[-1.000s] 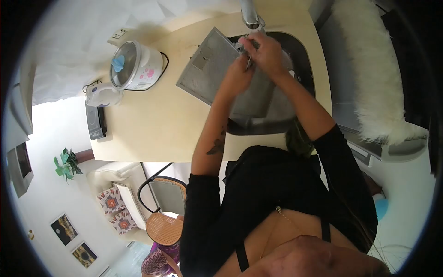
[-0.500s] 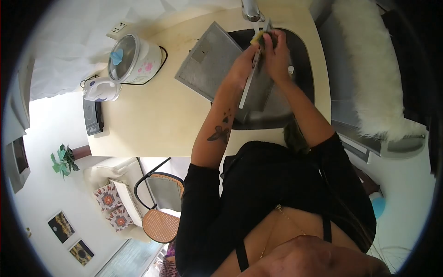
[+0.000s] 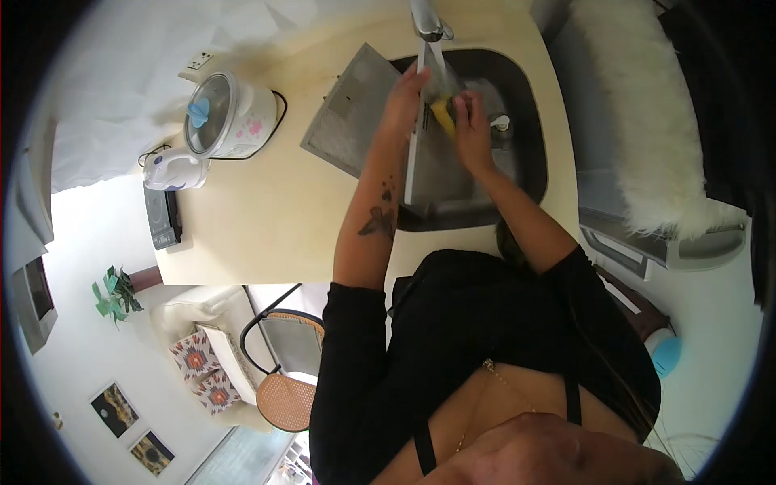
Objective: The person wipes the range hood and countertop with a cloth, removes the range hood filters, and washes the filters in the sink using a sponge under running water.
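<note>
My left hand point(image 3: 406, 95) is closed round the edge of a flat metal panel point(image 3: 440, 174) that stands tilted in the dark sink point(image 3: 529, 153). A thin pale rim runs along the panel's near side. Pressed to its face is a yellow and dark sponge point(image 3: 443, 115), pinched in the fingers of my right hand point(image 3: 472, 128). Above both hands is the chrome faucet point(image 3: 428, 23), and a whitish stream of water falls from it onto the panel. A second metal panel point(image 3: 343, 121) lies on the counter left of the sink, partly behind my left forearm.
A white slow cooker point(image 3: 250, 121) with a glass lid stands on the counter point(image 3: 267, 210) at the left. Beside it are a white electric kettle point(image 3: 178, 166) and a black hot plate point(image 3: 162, 214). A cane chair point(image 3: 287, 400) is below the counter. A white drain piece point(image 3: 500, 123) shows in the sink.
The sponge and my right hand have come down from the panel's top edge onto its face. My left hand has shifted up and left along the edge. The panel's face has turned more into view.
</note>
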The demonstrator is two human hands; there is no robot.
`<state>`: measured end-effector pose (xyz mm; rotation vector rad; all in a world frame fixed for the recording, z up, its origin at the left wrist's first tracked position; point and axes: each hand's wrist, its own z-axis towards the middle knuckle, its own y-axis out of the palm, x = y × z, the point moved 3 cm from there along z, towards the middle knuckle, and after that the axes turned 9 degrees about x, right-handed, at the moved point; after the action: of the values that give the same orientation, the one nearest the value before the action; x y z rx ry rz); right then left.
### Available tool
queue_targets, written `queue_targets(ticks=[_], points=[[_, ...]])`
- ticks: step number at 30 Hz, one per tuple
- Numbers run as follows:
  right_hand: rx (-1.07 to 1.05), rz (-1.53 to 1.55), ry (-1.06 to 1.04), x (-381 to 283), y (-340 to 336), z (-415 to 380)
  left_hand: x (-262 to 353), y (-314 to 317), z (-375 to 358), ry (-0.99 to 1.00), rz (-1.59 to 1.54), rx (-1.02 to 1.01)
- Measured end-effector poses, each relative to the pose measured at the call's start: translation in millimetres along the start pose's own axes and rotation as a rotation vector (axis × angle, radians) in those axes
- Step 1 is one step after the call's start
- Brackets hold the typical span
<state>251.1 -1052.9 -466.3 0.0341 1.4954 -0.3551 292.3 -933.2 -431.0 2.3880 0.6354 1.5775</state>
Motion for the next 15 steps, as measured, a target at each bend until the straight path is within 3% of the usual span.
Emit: queue_targets(ticks=[3,6,8,9,11,15], points=[[0.090,-0.004,-0.172,-36.9,8.3,2.0,11.9,4.0,11.9,0.150,0.172,-0.007],[-0.067,-0.066,-0.231,-44.1,14.1,-24.8,23.6,6.8,20.3,0.266,0.363,0.035],[-0.337,-0.260,-0.113,-5.3,17.4,-45.4,25.0,1.3,21.3,0.303,0.455,0.079],[-0.331,-0.257,-0.108,20.6,14.4,-48.7,27.6,-2.7,18.5,0.316,0.468,0.122],[-0.355,-0.546,-0.040,72.6,8.6,-41.0,32.1,-11.1,22.8,0.334,0.482,0.163],[-0.199,-0.509,0.111,58.9,-1.5,-11.8,26.8,-24.8,34.2,0.389,0.616,0.155]])
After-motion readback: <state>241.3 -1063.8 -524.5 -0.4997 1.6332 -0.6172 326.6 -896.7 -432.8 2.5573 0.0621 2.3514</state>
